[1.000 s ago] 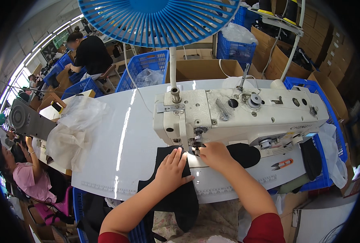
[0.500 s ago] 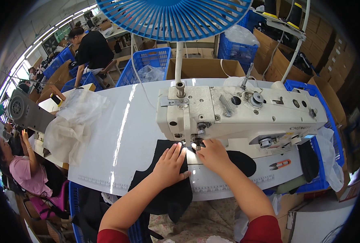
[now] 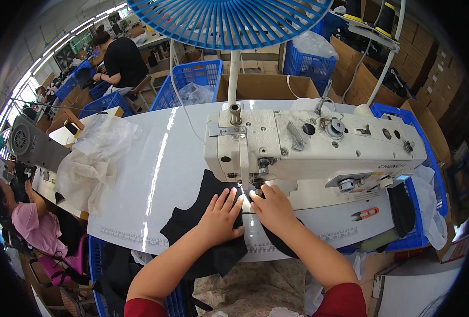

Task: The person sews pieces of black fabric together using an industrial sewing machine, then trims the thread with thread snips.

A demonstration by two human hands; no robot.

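Observation:
A white sewing machine (image 3: 308,138) stands on the table, its needle area lit right between my hands. My left hand (image 3: 221,217) lies flat, fingers stretched out, on a black fabric piece (image 3: 189,224) to the left of the needle. That piece hangs over the table's near edge. Just right of the needle, my right hand (image 3: 274,210) has its fingers bent and pinched together at the edge of black fabric. A rounded black fabric part (image 3: 279,243) shows below this hand, partly hidden by my forearm. What passes under the presser foot is hidden by my fingertips.
Orange thread snips (image 3: 365,214) lie on the table at right. A ruler strip (image 3: 126,235) runs along its near edge. Crumpled plastic sheeting (image 3: 97,164) lies at left. A blue fan (image 3: 229,24) hangs above. Blue crates (image 3: 192,82) stand behind; two co-workers sit at left.
The rounded black part has swung from right of my right hand to below it, under my forearm. The left fabric has shifted slightly up and left. The co-worker in black sits more upright.

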